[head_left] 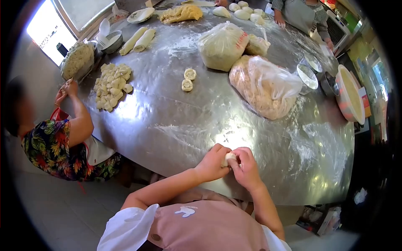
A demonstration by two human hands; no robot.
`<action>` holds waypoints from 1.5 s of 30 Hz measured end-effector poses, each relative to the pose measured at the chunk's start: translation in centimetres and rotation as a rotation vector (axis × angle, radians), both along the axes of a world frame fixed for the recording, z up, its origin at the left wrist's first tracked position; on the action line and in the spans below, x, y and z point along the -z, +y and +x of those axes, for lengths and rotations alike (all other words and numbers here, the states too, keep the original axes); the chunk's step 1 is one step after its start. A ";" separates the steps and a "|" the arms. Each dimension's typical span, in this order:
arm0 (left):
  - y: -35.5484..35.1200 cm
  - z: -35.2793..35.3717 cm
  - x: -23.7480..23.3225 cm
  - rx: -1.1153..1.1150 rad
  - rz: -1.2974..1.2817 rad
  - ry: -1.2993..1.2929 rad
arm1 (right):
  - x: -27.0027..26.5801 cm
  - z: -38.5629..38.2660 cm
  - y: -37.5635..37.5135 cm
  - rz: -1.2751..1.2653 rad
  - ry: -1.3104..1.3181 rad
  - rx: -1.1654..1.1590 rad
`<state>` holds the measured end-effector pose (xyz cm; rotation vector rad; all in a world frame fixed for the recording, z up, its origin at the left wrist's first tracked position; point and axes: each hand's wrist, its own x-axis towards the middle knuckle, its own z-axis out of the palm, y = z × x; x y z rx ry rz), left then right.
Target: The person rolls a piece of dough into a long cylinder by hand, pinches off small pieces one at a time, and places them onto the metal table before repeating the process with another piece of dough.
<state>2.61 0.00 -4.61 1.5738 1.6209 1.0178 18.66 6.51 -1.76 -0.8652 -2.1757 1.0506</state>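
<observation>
1. Low in the centre of the frame, the left hand (214,163) had its fingers curled around one side of a small dough piece (229,159).
2. The right hand (247,168) gripped that same piece from the other side, thumb and fingers drawn close together, so the dough sat between both hands over the near part of the metal table (180,121).
3. Above them, near the middle of the frame, lay two small dough rounds (190,74), just beside each other.
4. Right of centre rested a large bagged dough (266,90); a pale tied bag (221,47) stood at its upper left.
5. Left of centre was a pile of cut dough (112,85), with two dough rolls (144,40) above it.
6. At the left edge, a person in a flowered top (50,142) held both hands together near a big dough mass (77,60).
7. Toward the right edge stood a pink basin (351,94); yellow dough (181,14) lay at the top.
</observation>
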 end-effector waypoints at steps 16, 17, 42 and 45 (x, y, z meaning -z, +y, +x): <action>-0.1 -0.3 -2.0 0.043 -0.262 -0.252 | 0.1 -3.3 -1.2 0.118 0.059 0.244; 0.2 -0.4 -2.5 0.049 -0.273 -0.221 | 0.0 -3.2 -1.1 0.110 0.071 0.254; -0.4 -0.9 -3.3 0.167 -0.231 -0.265 | 3.0 -2.9 2.7 0.286 -0.026 0.418; -0.7 -1.1 -5.5 0.220 -0.135 -0.347 | 4.1 -1.8 5.8 0.268 -0.130 0.465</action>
